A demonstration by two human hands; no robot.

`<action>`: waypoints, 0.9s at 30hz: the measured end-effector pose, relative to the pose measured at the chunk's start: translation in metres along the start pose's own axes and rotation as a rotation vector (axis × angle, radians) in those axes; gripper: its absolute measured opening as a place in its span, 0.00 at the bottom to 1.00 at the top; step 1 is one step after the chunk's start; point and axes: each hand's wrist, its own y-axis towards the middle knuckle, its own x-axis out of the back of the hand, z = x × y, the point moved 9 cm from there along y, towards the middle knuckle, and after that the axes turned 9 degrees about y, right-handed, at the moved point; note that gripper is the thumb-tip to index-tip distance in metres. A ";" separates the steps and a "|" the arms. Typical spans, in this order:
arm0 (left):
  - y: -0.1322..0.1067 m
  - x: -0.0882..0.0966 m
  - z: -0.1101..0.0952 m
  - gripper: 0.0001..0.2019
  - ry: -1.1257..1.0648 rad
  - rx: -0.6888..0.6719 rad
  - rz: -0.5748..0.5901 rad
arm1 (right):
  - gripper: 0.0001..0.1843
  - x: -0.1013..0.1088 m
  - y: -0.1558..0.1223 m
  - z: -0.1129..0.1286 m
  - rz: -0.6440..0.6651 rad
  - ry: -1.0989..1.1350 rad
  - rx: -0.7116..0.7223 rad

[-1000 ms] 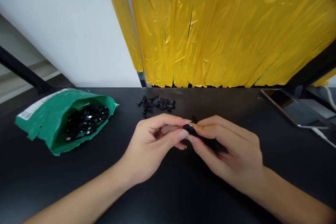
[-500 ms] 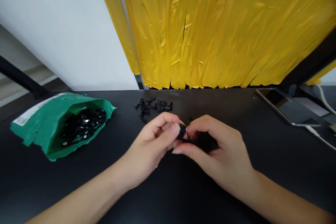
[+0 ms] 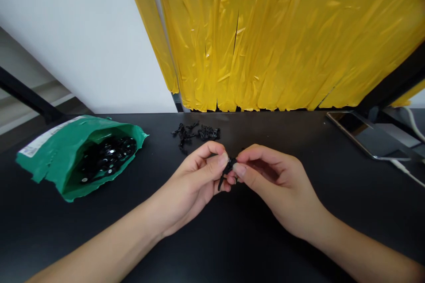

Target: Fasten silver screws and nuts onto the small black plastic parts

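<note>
While the left hand [image 3: 195, 181] pinched one small black piece [image 3: 227, 168] between thumb and fingers, the right hand [image 3: 282, 185] gripped it from the other side, also thumb and fingertip. Piece was up between both hands, above the black worktop [image 3: 212, 247], one thin end pointing down; couldn't tell if it was one part or two joined. One container: green bag [image 3: 53, 150] at left, lying on the worktop, mouth open, one white label [image 3: 46, 136] on it. Inside, a heap of small black parts [image 3: 111, 154], some with shiny round spots, overlapping too much to count. Beyond the hands, two loose clusters of black bits [image 3: 209, 132], just beside each other, single bits too tangled to count. Far right, one phone [image 3: 365, 135] lying flat, white cable [image 3: 407, 170] near it. Behind the worktop, yellow plastic sheeting [image 3: 282, 40] and one white panel [image 3: 86, 31].
</note>
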 end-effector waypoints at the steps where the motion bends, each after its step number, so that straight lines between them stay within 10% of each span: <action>1: -0.001 -0.001 0.000 0.08 -0.010 0.007 0.002 | 0.05 0.000 0.000 0.000 0.004 0.007 -0.006; 18: -0.010 0.005 -0.041 0.05 0.702 -0.337 -0.287 | 0.04 0.009 0.001 0.001 -0.092 -0.108 -0.037; 27: -0.042 -0.022 -0.069 0.10 1.437 -0.893 -0.502 | 0.04 0.012 0.000 -0.005 -0.147 -0.117 -0.096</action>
